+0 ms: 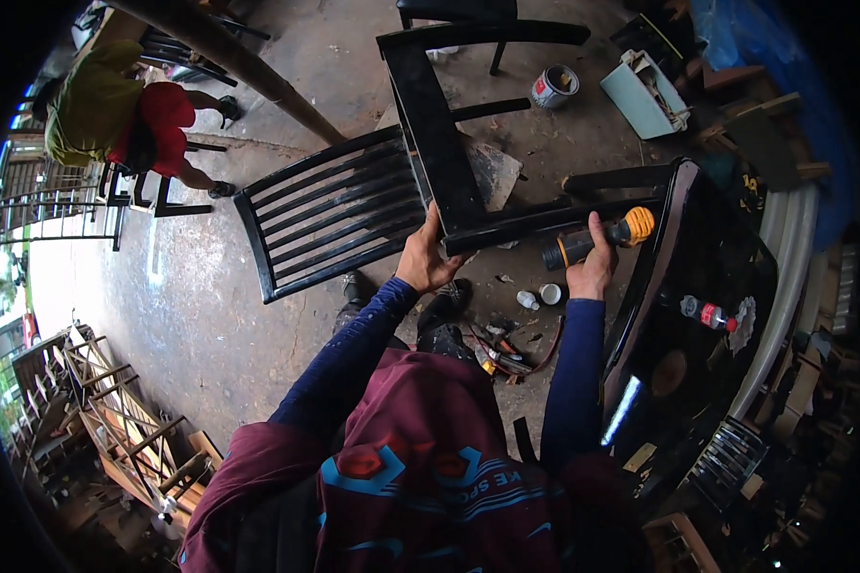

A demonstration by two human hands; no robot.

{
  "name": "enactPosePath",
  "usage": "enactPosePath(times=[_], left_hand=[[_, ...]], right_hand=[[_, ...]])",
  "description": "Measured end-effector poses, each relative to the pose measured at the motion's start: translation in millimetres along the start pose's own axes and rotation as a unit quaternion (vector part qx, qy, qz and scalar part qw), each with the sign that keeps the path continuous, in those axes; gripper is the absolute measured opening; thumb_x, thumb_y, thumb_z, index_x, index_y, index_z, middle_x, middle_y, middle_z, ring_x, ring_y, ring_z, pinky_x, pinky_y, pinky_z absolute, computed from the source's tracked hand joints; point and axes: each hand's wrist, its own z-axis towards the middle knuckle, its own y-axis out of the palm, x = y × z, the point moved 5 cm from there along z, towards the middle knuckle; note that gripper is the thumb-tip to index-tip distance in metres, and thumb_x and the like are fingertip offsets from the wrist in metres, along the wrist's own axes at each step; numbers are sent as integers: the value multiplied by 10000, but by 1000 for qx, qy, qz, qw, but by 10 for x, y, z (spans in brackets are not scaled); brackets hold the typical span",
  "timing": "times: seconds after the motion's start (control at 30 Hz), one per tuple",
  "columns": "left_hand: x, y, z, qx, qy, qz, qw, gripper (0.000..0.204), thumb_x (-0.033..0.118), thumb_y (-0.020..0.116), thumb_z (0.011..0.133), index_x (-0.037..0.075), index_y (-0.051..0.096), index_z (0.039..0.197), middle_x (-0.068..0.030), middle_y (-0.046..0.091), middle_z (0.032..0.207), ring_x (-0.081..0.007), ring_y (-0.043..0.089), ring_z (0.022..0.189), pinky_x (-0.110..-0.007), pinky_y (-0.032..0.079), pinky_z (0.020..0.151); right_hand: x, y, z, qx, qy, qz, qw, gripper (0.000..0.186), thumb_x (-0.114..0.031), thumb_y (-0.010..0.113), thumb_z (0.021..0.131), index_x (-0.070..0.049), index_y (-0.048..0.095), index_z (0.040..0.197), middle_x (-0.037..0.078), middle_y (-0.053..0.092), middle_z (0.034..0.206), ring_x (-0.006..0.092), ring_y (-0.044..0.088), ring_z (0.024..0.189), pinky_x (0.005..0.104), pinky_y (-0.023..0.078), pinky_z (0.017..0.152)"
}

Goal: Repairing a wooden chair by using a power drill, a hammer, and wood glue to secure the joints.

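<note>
A black wooden chair (440,143) lies tipped over in front of me, its slatted back (339,210) pointing left. My left hand (432,256) grips the near corner of its seat frame, thumb on top and fingers hooked around the edge. In my right hand (592,263) is a black-and-yellow power tool (633,227), held just right of the chair leg. Its dark round end points left and its yellow end right; my fingers hide part of its body, so its exact kind is unclear.
A black tabletop (683,353) at right carries a bottle (707,312). Small white containers (549,293) and hand tools (506,358) lie near my feet. Farther off are a paint can (555,86), a pale box (645,94), a pole (248,67) and another person (96,105). Wooden frames (129,411) are stacked lower left.
</note>
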Motion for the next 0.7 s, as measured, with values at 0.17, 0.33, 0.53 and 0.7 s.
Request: enactPosePath(times=[0.17,0.33,0.53,0.7], left_hand=[[-68,20,-89,23,65,31,997,1054,267,773,860,-40,79,1592,-280,621,1324,-392,658,1184,-388,524,980],[-54,109,-165,36,62,54,996,1019,243,742,845,-82,103,1570,-338,571,1329,-484,617,1169,-432,529,969],[-44,28,-192,31,20,-4,999,995,223,806,813,-58,210,1558,-295,571,1352,-431,606,1213,-428,508,1003],[-1095,-287,-912,100,-240,-35,965,755,226,849,814,-6,509,1447,-207,622,1339,-293,658,1159,-377,539,974]], right_hand=[[59,21,-19,-7,26,45,999,381,-188,844,843,-90,616,1133,61,643,1012,248,653,883,439,586,757],[-4,-38,-110,4,-10,-9,1000,414,-237,834,860,-86,600,1166,70,646,1045,263,657,898,428,583,768],[255,-656,-121,2,110,-60,992,399,-323,812,879,-83,632,1142,91,696,1044,248,673,831,418,544,782],[812,-1552,-655,66,221,-191,954,248,-159,818,823,-77,629,962,36,608,792,184,610,660,337,538,583]])
